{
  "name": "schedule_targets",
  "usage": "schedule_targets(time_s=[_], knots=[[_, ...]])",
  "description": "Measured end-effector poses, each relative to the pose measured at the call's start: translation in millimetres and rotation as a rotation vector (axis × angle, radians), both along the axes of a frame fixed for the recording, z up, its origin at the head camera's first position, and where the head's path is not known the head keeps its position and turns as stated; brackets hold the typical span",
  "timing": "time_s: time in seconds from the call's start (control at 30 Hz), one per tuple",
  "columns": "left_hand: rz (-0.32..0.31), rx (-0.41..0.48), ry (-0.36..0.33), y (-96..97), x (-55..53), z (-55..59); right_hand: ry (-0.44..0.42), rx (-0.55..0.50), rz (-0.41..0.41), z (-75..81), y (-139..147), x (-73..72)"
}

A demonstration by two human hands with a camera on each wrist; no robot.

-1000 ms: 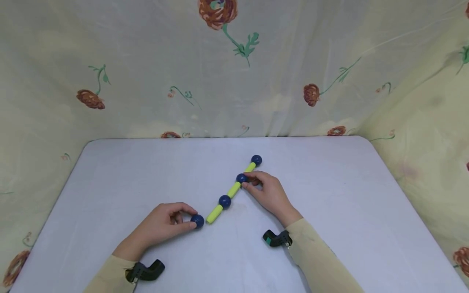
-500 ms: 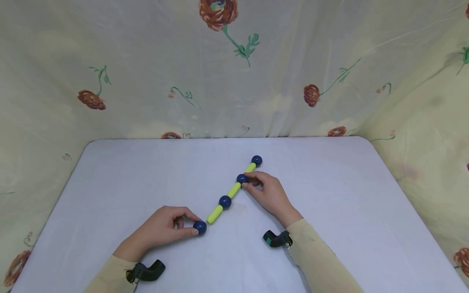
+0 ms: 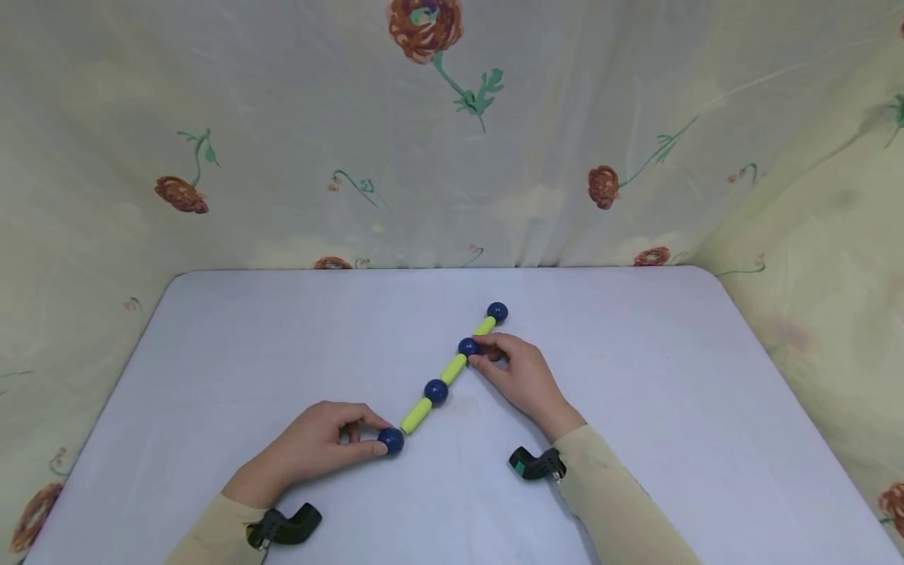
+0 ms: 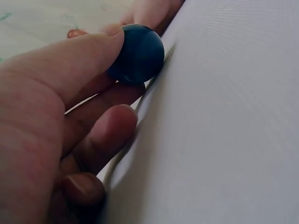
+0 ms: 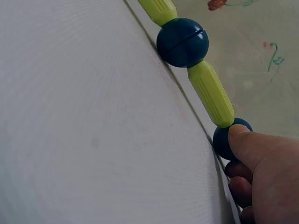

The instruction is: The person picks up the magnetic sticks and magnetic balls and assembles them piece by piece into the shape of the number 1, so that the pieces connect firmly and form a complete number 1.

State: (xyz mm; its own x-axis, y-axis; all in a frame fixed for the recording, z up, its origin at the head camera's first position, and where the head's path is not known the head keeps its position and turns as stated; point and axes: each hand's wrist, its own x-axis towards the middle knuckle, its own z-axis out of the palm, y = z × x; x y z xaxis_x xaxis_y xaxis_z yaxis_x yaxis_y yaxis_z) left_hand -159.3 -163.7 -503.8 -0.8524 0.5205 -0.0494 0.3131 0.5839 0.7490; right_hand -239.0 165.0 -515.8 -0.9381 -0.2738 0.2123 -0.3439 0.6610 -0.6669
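Observation:
A chain of dark blue balls and yellow-green rods lies slantwise on the white table. My right hand (image 3: 519,378) pinches one blue ball (image 5: 223,142) of it between thumb and fingers. Another ball (image 3: 435,391) sits lower in the chain, and a far ball (image 3: 497,312) tops it. The lowest rod (image 3: 417,416) points toward my left hand (image 3: 318,443), which pinches a separate blue ball (image 4: 139,53) by thumb and finger. That ball is right beside the rod's near end; whether they touch I cannot tell.
The white table (image 3: 671,377) has rounded far corners. A flowered cloth (image 3: 282,133) hangs behind it and along both sides. A black wrist camera (image 3: 284,526) is strapped at the left sleeve, and another camera (image 3: 537,463) at the right.
My left hand has brought its ball slightly nearer and to the right, close to the lowest rod's end. The right hand and the chain stay in place; the view shifts slightly.

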Motion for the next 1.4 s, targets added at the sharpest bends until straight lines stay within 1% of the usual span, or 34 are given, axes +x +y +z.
schedule_targets(time_s=[0.13, 0.4, 0.6, 0.77, 0.83, 0.93, 1.07, 1.13, 1.23, 1.4], knots=[[-0.003, -0.011, 0.018, 2.7, 0.2, 0.4, 0.004, -0.002, -0.002, -0.2, 1, -0.3], [0.010, -0.049, 0.037, 6.0, 1.0, -0.9, 0.008, 0.002, -0.003, -0.7, 2, -0.3], [0.008, -0.036, 0.059, 7.3, 2.5, -1.3, 0.022, 0.000, 0.000, 0.4, 1, 0.0], [0.001, -0.009, 0.067, 10.2, 3.8, 0.9, 0.040, 0.004, 0.003, 0.4, 1, -0.2], [0.002, -0.003, 0.070, 11.7, 4.5, 2.0, 0.045, 0.006, 0.004, 0.6, 2, -0.2], [0.017, -0.017, 0.067, 13.9, 6.9, 2.8, 0.044, 0.003, 0.011, 1.6, 2, 0.4], [0.013, -0.005, 0.056, 17.3, 14.2, 2.6, 0.037, -0.005, 0.030, 2.1, 2, 1.5], [-0.009, 0.032, 0.061, 20.3, 19.6, 1.6, 0.033, -0.002, 0.044, 1.5, 1, 2.2], [-0.040, 0.083, 0.076, 26.6, 29.0, -0.7, 0.036, 0.011, 0.086, 1.3, 1, 4.1], [-0.080, 0.133, 0.111, 37.9, 44.8, -3.5, 0.062, 0.017, 0.169, 0.0, 1, 7.4]])
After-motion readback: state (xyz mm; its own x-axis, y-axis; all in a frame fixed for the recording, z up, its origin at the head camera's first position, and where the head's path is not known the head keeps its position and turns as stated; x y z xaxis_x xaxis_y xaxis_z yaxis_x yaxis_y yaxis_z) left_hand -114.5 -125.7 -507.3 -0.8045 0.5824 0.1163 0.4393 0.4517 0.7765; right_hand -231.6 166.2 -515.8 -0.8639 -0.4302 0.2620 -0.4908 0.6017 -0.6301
